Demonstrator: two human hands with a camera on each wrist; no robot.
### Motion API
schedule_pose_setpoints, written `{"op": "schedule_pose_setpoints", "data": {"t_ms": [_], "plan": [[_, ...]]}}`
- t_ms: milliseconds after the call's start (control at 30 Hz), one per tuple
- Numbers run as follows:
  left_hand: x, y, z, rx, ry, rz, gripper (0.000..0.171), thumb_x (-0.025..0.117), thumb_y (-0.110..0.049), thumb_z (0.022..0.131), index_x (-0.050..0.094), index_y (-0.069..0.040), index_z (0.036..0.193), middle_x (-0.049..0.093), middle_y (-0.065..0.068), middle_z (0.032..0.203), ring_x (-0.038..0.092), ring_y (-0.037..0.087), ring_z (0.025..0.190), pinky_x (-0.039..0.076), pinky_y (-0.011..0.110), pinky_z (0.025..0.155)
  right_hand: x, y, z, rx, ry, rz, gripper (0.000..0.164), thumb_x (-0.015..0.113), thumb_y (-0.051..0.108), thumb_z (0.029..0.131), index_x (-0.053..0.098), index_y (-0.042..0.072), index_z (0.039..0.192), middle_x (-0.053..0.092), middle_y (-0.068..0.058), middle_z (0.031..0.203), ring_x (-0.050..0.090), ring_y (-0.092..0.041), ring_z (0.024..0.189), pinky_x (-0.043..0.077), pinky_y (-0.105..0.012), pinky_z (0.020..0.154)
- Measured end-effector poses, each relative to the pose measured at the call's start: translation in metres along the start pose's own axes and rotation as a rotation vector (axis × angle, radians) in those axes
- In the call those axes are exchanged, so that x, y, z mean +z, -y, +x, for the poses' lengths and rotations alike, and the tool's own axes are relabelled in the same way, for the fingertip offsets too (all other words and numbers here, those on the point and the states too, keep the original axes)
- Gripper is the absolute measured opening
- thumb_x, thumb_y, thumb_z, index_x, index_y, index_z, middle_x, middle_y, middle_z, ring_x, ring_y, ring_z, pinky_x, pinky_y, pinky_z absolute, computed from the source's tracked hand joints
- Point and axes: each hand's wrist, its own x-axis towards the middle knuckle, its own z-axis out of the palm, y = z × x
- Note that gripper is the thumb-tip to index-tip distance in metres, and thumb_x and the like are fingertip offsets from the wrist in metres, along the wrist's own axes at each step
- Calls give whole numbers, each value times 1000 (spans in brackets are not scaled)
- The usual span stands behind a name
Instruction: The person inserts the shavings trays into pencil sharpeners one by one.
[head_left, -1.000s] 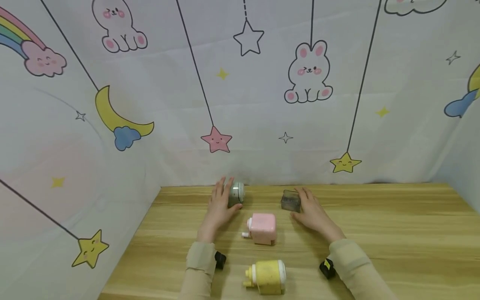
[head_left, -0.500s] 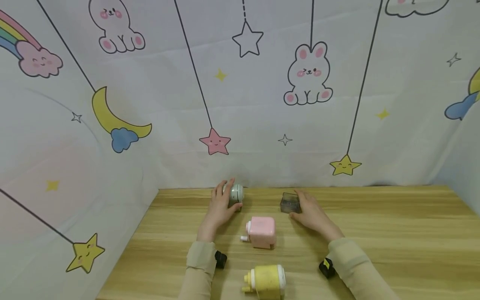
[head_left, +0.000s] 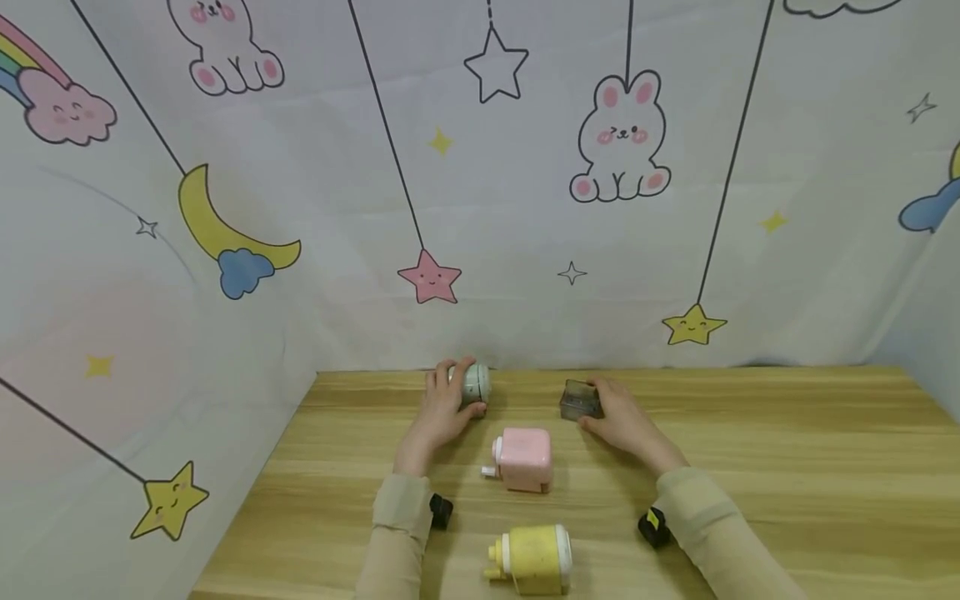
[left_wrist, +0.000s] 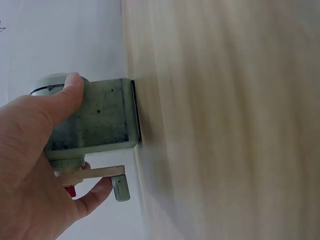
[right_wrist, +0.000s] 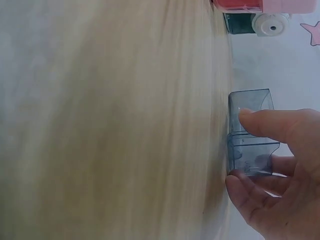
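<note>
At the back of the table, my left hand (head_left: 441,415) grips a pale green crank pencil sharpener (head_left: 474,384). In the left wrist view its thumb lies along the sharpener body (left_wrist: 106,116), and fingertips show beside the crank handle (left_wrist: 120,187). My right hand (head_left: 624,421) holds a clear grey plastic shavings drawer (head_left: 578,401) standing on the table. The right wrist view shows the thumb across the near wall of that drawer (right_wrist: 250,150) and the other fingers around its end and far side.
Between my forearms a pink crank sharpener (head_left: 526,458) stands on the wooden table (head_left: 787,467), with a yellow crank sharpener (head_left: 536,560) closer to me. A white curtain (head_left: 525,208) printed with stars and rabbits hangs right behind the table's back edge.
The left fingers have curled further around the green sharpener. My right hand has drawn in closer on the grey drawer. The pink and yellow sharpeners stay where they were.
</note>
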Motion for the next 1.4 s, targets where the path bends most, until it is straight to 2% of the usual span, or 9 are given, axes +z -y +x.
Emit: {"op": "schedule_pose_setpoints", "data": {"t_ms": [333,600,1100,1400], "plan": [[0,-9,6,76,50,54,69,66,-30,79,30,-13,135,35,24,125,33,39,106,45,54,77,2,3,5,-13,5,-1,62,69,19,76,41,-9,124,49,-31,120,45,-40,106,41,-56,87],[1,-14,6,61,122,39,69,64,-19,81,25,-14,138,30,20,129,28,35,113,41,56,85,5,10,7,-54,12,2,63,69,19,76,41,-10,124,48,-31,122,45,-39,108,41,-55,89],[9,-32,11,161,140,77,66,63,-21,83,26,-11,137,34,19,127,33,34,110,46,50,82,15,15,9,-62,35,33,62,69,18,77,41,-9,125,48,-31,122,44,-38,108,40,-55,90],[14,-37,12,178,156,74,66,62,-22,84,25,-12,138,33,19,130,32,34,113,47,48,85,19,20,10,-68,33,43,61,69,18,76,42,-7,124,49,-29,121,44,-38,108,40,-55,91]]}}
